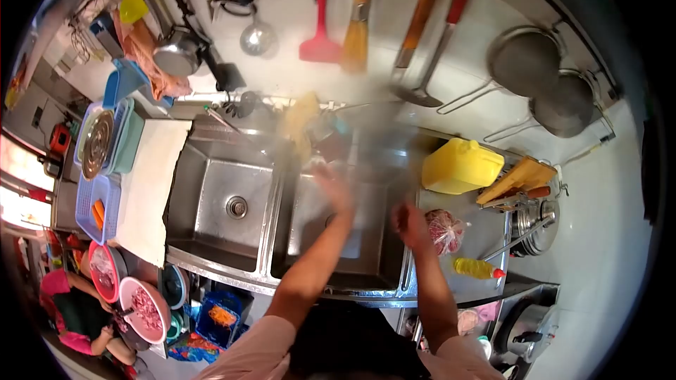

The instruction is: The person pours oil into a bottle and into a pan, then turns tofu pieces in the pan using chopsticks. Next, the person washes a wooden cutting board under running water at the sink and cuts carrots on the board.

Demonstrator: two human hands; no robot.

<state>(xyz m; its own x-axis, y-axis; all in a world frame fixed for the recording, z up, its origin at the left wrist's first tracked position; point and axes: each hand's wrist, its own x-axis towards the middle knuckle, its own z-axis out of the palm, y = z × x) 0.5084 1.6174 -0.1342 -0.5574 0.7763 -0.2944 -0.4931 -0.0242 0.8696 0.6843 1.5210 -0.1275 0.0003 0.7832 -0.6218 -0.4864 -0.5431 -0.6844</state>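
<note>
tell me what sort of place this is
A kitchen, possibly one preparing food in quantity. A double-basin steel sink sits below a wall hung with cooking tools such as a red spatula, and a pink basin at lower left holds many pinkish pieces of food.

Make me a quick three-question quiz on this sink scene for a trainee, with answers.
1. Multiple choice. Which hand is nearer the clear plastic bag? A, left; B, right.
2. True or false. The yellow jug sits on the left side of the double sink.
3. Fill in. The yellow bottle has a ____ cap.

Key: 1, B, the right hand. 2, false, it sits on the right. 3, red.
</note>
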